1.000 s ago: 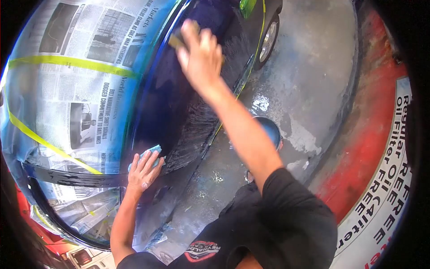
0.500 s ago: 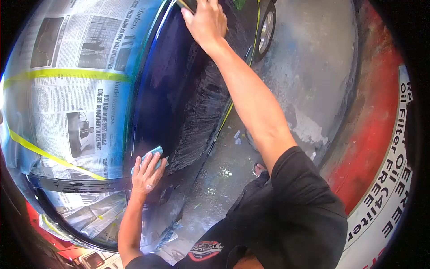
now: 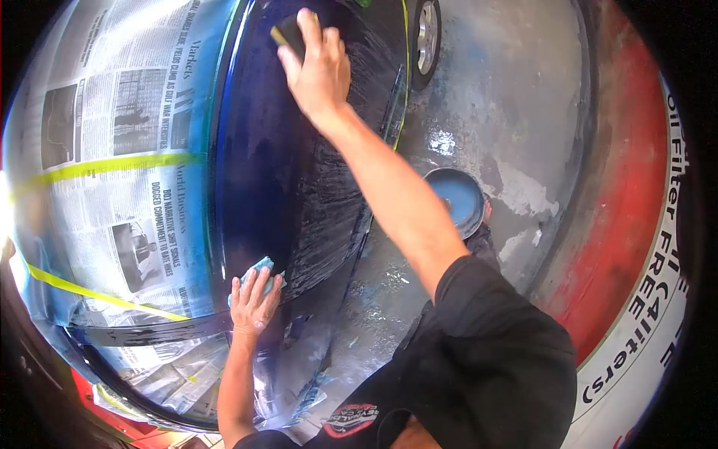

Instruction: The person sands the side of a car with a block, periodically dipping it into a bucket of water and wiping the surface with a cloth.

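My right hand (image 3: 320, 78) grips a dark sanding block (image 3: 288, 36) with a yellowish edge, held against the upper part of a dark blue car panel (image 3: 258, 165). Its thumb and fingers are closed along the block's sides. Lower down, my left hand (image 3: 256, 303) presses a folded light-blue cloth (image 3: 262, 263) onto the same panel, near its lower end. The cloth is mostly covered by the fingers. Greyish wet streaks (image 3: 329, 202) run along the right part of the panel.
Newspaper (image 3: 142, 194) held by yellow tape (image 3: 120, 168) covers the car's glass. A round basin (image 3: 479, 200) of bluish water stands on the wet grey floor (image 3: 516, 97), beside a foot. A car wheel (image 3: 427, 37) shows at the top. A lettered white banner (image 3: 636, 352) lies right.
My right hand and the block have come down the panel towards me and a little left. My left hand stays near the same spot with the cloth. The basin has come into view.
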